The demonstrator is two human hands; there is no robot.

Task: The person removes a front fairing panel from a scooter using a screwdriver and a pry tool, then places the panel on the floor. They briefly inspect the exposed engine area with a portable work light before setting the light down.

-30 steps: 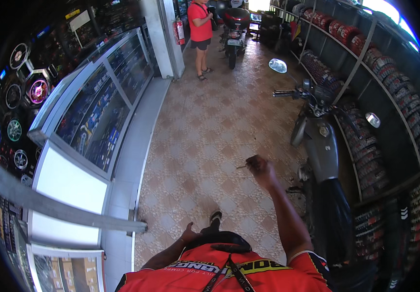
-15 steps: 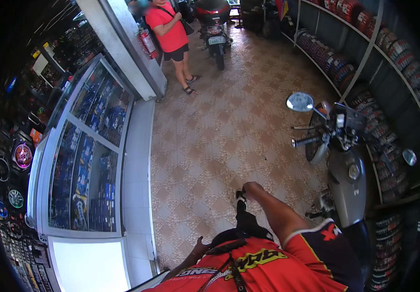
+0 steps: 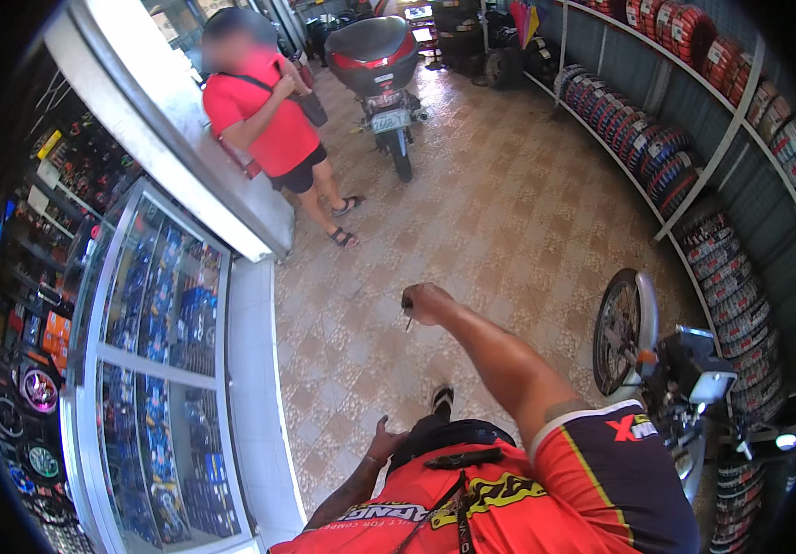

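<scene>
My right hand (image 3: 425, 305) is raised in front of me over the tiled floor, closed round a thin rod-like item (image 3: 408, 322), too small to name exactly, whose end sticks out below the fingers. Down at my waist, left of the red shirt I wear, my left hand (image 3: 385, 441) has its fingers apart and appears empty. A parked motorcycle (image 3: 691, 377) stands at my right, its front wheel (image 3: 617, 328) beside my outstretched arm. To my left is a glass display counter (image 3: 153, 388) full of small packaged items.
Ahead left, a person in a red shirt (image 3: 278, 138) stands by a white pillar (image 3: 121, 88). A scooter with a top box (image 3: 370, 57) is parked ahead. Metal racks of tyres (image 3: 725, 295) line the right; wheels (image 3: 40, 392) hang at the far left.
The view has moved forward: the person, pillar and scooter appear nearer, while the counter and motorcycle have slid back. My right hand has shifted leftward in the picture, still closed on the thin item.
</scene>
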